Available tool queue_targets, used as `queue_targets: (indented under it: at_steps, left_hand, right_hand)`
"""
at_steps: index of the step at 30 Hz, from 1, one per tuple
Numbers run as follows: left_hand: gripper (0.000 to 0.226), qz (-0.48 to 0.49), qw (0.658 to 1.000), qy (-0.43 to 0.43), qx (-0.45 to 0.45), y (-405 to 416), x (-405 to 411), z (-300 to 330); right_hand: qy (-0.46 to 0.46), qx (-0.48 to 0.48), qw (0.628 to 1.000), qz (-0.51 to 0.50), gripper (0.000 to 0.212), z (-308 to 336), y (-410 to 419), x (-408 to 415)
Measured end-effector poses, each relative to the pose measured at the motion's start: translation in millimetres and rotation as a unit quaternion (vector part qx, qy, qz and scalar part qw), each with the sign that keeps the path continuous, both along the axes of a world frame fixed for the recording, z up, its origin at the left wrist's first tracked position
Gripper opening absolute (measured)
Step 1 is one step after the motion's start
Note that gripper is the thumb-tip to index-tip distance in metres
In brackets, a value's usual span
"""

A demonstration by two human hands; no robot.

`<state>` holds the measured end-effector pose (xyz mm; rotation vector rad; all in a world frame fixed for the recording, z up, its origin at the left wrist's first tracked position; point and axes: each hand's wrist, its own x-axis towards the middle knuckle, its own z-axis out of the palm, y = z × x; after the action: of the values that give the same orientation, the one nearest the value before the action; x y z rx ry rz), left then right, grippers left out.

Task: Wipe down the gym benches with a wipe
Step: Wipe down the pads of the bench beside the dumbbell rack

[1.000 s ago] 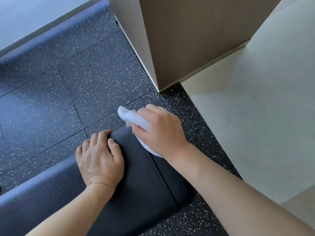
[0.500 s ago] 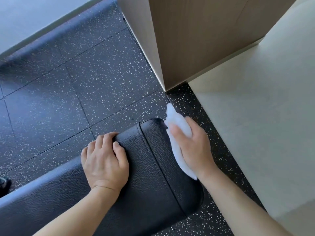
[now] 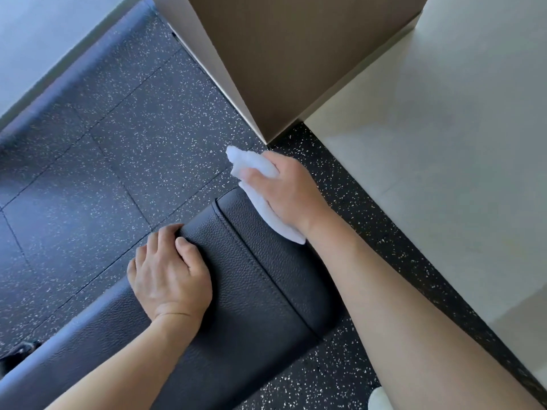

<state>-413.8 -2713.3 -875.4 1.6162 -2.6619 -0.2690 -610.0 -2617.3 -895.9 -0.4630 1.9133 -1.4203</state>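
Note:
A black padded gym bench [image 3: 251,291] with a stitched seam runs from the lower left to the centre. My right hand [image 3: 290,193] grips a white wipe [image 3: 254,167] and holds it against the bench's far end face, near its upper corner. The wipe sticks out past the fingers and trails under the palm. My left hand [image 3: 170,270] rests on the bench top with its fingers curled over the far long edge.
Dark speckled rubber floor tiles [image 3: 133,149] surround the bench. A wood-faced pillar [image 3: 296,63] stands just beyond the bench end. Pale smooth floor [image 3: 444,158] lies to the right. A white object [image 3: 379,399] pokes in at the bottom edge.
My right hand with the wipe swept from the bench's far corner down the end face, then back up toward the corner. My left hand stayed on the bench edge.

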Motion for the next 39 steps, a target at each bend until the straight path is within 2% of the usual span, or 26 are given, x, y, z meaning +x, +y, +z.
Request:
queue_targets:
  at_steps: [4, 10, 15, 19, 22, 26, 28, 31, 36, 39]
  left_hand:
    - [0.05, -0.002, 1.0, -0.01, 0.007, 1.4, 0.9, 1.9]
    - [0.052, -0.009, 1.0, -0.011, 0.016, 2.1, 0.4, 5.4]
    - [0.05, -0.019, 0.999, -0.003, 0.032, 3.0, 0.7, 8.5]
    - [0.049, -0.039, 0.999, -0.001, 0.039, -3.2, 5.7, 4.0]
    - [0.052, -0.05, 0.998, 0.008, 0.041, -5.7, 6.3, 1.9]
    - [0.053, -0.055, 0.998, 0.011, 0.03, -6.7, 9.1, 0.2]
    - [0.053, -0.052, 0.998, 0.016, 0.031, -7.1, 8.4, -0.8]
    - [0.05, -0.049, 0.998, 0.003, 0.026, -5.3, 5.7, -1.2]
    - [0.049, -0.045, 0.999, 0.004, 0.015, -7.1, 6.7, -4.5]
    - [0.05, -0.044, 0.999, -0.01, 0.005, -9.2, 6.5, -6.3]
  right_hand:
    - [-0.006, -0.029, 0.999, -0.039, 0.031, -0.8, 61.5, 29.7]
    - [0.028, 0.038, 0.991, -0.128, 0.014, 8.1, 158.2, 108.9]
    - [0.07, 0.106, 0.973, -0.191, 0.011, 22.3, 125.7, 103.4]
    - [0.121, 0.154, 0.949, -0.249, 0.019, 21.1, 97.5, 89.1]
    - [0.152, 0.154, 0.905, -0.365, 0.025, 17.4, 101.2, 116.5]
    - [0.174, 0.126, 0.849, -0.482, 0.016, 19.1, 102.9, 177.3]
    - [0.17, 0.074, 0.83, -0.526, 0.015, 21.7, 98.1, 206.4]
    - [0.136, 0.063, 0.811, -0.566, 0.01, 17.5, 87.5, 234.6]
    - [0.115, 0.05, 0.805, -0.579, 0.011, 9.7, 94.9, 208.1]
    - [0.081, 0.07, 0.828, -0.55, 0.015, 1.0, 111.4, 174.9]
